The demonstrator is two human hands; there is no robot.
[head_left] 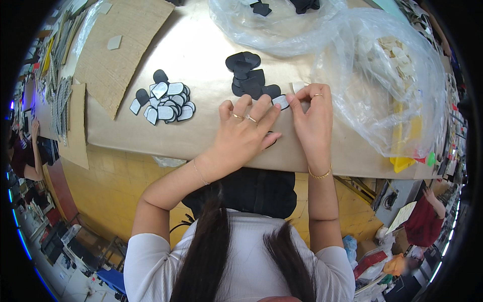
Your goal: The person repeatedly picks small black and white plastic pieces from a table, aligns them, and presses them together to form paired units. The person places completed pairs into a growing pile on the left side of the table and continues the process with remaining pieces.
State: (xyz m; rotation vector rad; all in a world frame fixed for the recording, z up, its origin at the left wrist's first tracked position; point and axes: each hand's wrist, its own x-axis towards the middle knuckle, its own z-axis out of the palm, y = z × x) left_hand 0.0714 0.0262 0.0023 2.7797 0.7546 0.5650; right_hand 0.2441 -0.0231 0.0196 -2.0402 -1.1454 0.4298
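Note:
A small arch-shaped black piece with a white face (280, 102) lies on the table between my hands. My left hand (245, 123) is bent over it, an index fingertip pressing its left end, the thumb held apart lower down. At its right end, my right hand (313, 118) is closed, the thumb against the edge and the index finger curled. Right behind those fingers sits a cream scrap (298, 86). Black pieces of the same kind (249, 75) are heaped beyond my left hand. Further left is a pile of white-faced pieces (169, 106).
Cardboard sheets (123, 45) cover the table's left side. A clear plastic bag (347, 38) spreads over the far right, with pale scraps (395, 53) in it and a yellow tray (405, 136) under it. Other people are at the far left and right rims.

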